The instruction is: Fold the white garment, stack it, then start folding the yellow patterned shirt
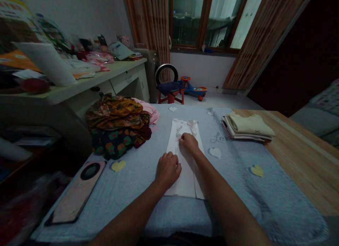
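Observation:
A white garment (pixel 185 184) lies folded into a long narrow strip on the blue blanket (pixel 227 189), its ruffled end (pixel 192 126) pointing away from me. My left hand (pixel 167 171) rests at the strip's left edge, fingers curled down onto the cloth. Farther up, my right hand (pixel 189 144) pinches the fabric close to the ruffles, and its forearm crosses the garment's right side. The fingertips of both hands are partly hidden.
Left of the garment sits a heap of patterned clothes (pixel 116 124) with a pink piece (pixel 149 111) behind it. A phone (pixel 78 196) lies at the near left. Folded clothes (pixel 247 127) are stacked at the right, by the bare wooden surface (pixel 299 150). A cluttered desk (pixel 106 76) stands left.

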A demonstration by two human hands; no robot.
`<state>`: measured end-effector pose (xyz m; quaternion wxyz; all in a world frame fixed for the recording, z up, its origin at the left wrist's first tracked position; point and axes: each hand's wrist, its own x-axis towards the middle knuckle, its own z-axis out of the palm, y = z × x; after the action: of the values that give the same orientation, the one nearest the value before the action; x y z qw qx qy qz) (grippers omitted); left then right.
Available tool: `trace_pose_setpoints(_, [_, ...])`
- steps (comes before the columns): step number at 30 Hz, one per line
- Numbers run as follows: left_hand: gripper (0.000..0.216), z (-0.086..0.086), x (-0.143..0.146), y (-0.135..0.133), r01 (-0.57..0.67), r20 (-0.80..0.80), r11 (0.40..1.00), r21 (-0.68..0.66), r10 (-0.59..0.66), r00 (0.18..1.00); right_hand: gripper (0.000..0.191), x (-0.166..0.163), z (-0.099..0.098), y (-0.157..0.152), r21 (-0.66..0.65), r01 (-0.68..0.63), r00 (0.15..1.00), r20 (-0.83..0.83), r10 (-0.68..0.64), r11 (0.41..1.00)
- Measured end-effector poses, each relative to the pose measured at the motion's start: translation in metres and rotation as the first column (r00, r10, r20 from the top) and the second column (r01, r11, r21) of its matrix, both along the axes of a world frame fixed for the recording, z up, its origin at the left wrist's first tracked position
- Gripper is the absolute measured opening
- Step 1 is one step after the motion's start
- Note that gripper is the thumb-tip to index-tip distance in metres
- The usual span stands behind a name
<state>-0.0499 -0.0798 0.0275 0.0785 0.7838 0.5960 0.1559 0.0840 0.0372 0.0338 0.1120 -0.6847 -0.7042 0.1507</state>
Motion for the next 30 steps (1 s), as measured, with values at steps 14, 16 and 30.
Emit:
trace_pose_setpoints(14, [0.014,-0.011,-0.002,0.005,0.124,0.188,0.988,0.088,-0.139,0.972,0.011,-0.003,-0.011,-0.004,0.194,0.048,0.998,-0.05,-0.039,0.98])
trace_pose_setpoints(16, [0.015,-0.01,-0.003,0.005,0.142,0.192,0.987,0.078,-0.155,0.969,0.012,-0.002,-0.011,-0.004,0.194,0.038,0.999,-0.034,-0.032,0.98])
trace_pose_setpoints(30, [0.018,-0.012,-0.01,0.006,0.236,0.227,0.971,0.043,-0.24,0.944,0.016,-0.005,-0.013,-0.01,0.247,-0.059,0.993,0.11,0.033,0.967])
